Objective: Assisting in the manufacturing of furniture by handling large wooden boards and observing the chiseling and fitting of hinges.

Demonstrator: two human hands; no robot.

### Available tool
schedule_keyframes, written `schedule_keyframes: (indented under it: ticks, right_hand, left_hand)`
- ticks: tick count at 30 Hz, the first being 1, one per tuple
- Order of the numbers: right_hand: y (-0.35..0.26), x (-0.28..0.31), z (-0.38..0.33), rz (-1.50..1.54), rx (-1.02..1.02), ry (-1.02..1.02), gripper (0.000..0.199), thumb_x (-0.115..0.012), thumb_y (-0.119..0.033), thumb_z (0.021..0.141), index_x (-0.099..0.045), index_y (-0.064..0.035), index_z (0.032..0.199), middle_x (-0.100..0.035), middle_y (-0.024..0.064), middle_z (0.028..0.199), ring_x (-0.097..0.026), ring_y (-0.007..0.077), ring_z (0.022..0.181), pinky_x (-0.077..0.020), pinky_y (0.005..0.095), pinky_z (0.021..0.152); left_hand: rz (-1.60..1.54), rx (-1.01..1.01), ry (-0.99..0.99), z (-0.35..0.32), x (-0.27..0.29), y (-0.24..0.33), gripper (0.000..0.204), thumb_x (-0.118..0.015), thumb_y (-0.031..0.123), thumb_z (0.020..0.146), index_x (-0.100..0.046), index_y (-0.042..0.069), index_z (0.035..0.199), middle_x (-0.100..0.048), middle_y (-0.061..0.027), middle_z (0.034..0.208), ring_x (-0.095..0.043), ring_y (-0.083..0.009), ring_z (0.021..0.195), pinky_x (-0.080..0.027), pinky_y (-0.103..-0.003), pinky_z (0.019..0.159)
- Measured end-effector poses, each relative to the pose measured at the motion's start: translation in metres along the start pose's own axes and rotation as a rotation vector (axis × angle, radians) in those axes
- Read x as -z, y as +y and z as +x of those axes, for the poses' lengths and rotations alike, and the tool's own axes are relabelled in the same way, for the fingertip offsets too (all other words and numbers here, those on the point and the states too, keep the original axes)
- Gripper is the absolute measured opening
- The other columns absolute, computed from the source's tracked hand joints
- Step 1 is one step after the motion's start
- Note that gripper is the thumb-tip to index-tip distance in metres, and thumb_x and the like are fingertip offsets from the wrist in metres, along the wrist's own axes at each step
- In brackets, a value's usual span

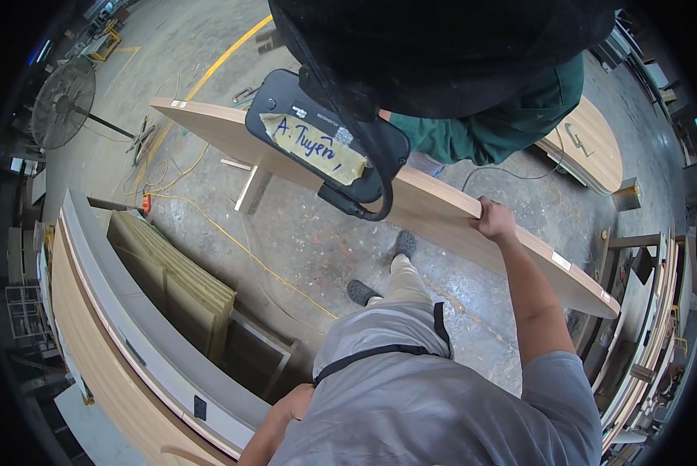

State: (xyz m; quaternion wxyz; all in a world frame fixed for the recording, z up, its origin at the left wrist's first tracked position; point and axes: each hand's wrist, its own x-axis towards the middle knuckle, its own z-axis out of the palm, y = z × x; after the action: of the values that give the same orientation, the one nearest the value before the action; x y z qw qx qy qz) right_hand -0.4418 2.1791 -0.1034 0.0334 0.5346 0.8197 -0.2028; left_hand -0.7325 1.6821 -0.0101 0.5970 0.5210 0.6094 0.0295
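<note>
A long wooden panel [434,208] stands on edge, running slantwise from the far left to the near right. My right hand [494,220] is closed over its upper edge, right of the middle, with the arm stretched out. Down by my waist, my left hand [296,400] is against the side of my grey shirt, its fingers mostly hidden. Across the panel a person in a green sleeve [473,140] leans in close. A black device [317,144] with a handwritten tape label hangs in front of that person and covers part of the panel.
At the left, a grey panel [150,330] and wooden boards lean together beside yellowish boards [170,272]. A yellow cord [247,252] crosses the floor. A large fan [64,102] stands far left. At the right are a rounded board [593,147] and a rack of panels [651,311].
</note>
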Motion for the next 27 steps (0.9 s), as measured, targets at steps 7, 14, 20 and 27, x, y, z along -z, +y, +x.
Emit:
schedule_keyframes:
  ticks: [7,14,20,27]
  right_hand:
    - [0.003,-0.006,0.003,0.001,0.022,0.024,0.039,-0.069,-0.036,0.066,-0.055,-0.0109,0.092,-0.064,0.0108,0.081,-0.062,0.0311,0.08,-0.0481,0.0431,0.07]
    - [0.0,-0.007,0.006,-0.005,0.01,0.014,0.038,-0.069,-0.036,0.066,-0.054,-0.0109,0.091,-0.064,0.0102,0.081,-0.062,0.0309,0.081,-0.0481,0.0429,0.07]
    - [0.0,-0.007,0.01,0.012,0.009,-0.005,0.038,-0.069,-0.036,0.066,-0.054,-0.011,0.091,-0.064,0.0093,0.083,-0.061,0.0299,0.083,-0.0477,0.0418,0.071]
    - [0.0,-0.009,0.012,0.035,0.001,-0.001,0.04,-0.07,-0.034,0.065,-0.055,-0.0122,0.095,-0.064,0.0114,0.083,-0.061,0.0321,0.083,-0.0474,0.0425,0.072]
  left_hand:
    - [-0.02,-0.016,0.04,0.002,-0.004,-0.01,0.039,-0.062,0.035,0.062,-0.064,0.005,0.086,-0.062,-0.0225,0.087,-0.057,-0.0413,0.082,-0.046,-0.045,0.069]
    - [0.022,-0.022,0.022,0.001,-0.001,-0.011,0.038,-0.062,0.035,0.061,-0.064,0.005,0.085,-0.062,-0.0224,0.085,-0.057,-0.0419,0.081,-0.046,-0.045,0.068]
    - [-0.027,0.02,0.027,0.001,0.002,-0.011,0.04,-0.062,0.035,0.062,-0.064,0.004,0.088,-0.061,-0.0235,0.09,-0.056,-0.0421,0.084,-0.046,-0.044,0.071]
    - [-0.054,0.011,0.033,0.001,0.002,-0.01,0.038,-0.059,0.034,0.066,-0.064,0.004,0.089,-0.061,-0.0236,0.091,-0.057,-0.0419,0.085,-0.047,-0.044,0.071]
